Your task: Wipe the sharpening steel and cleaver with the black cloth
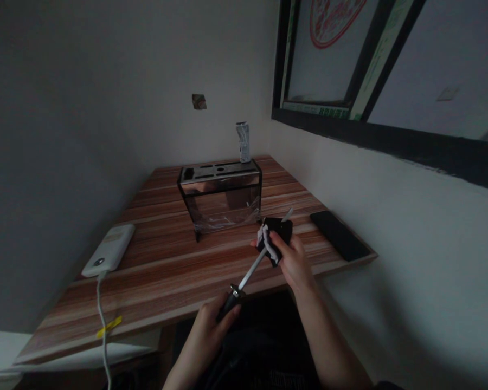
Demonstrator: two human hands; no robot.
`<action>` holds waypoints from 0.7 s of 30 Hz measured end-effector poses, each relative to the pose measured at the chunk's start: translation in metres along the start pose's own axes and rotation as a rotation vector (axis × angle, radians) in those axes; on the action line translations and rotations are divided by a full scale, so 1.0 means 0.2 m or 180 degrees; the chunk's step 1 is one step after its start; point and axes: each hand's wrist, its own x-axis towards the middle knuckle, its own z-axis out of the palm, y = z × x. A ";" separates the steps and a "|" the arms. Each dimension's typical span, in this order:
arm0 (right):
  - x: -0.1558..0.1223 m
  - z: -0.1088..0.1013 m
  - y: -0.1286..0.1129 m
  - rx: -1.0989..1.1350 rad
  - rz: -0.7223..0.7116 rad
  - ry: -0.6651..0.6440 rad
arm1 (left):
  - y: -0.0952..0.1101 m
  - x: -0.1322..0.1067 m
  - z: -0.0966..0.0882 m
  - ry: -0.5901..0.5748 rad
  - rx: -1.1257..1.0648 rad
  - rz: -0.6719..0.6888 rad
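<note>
My left hand (211,325) is closed round the dark handle of a sharpening steel (252,271), whose thin metal rod slants up and to the right. My right hand (293,259) is closed on a black cloth (277,234) with a bit of white on it, wrapped round the upper part of the rod. The rod's tip pokes out beyond the cloth. Both hands hover over the near edge of a wooden table (166,271). Behind them stands a dark, clear-walled knife block (222,197) with slots in its top.
A white power bank (109,250) lies at the table's left with a white cable (102,325) hanging over the edge. A black phone (339,234) lies at the right by the wall. A small grey tube (243,142) stands at the back corner.
</note>
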 end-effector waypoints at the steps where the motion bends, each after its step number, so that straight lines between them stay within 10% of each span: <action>1: 0.01 -0.01 -0.01 0.0022 -0.0033 0.0055 | 0.00 -0.01 0.00 -0.0014 -0.0015 -0.0015; 21: 0.06 -0.10 -0.08 0.0244 -0.0490 0.0564 | -0.07 -0.04 0.00 -0.0016 0.0144 0.0317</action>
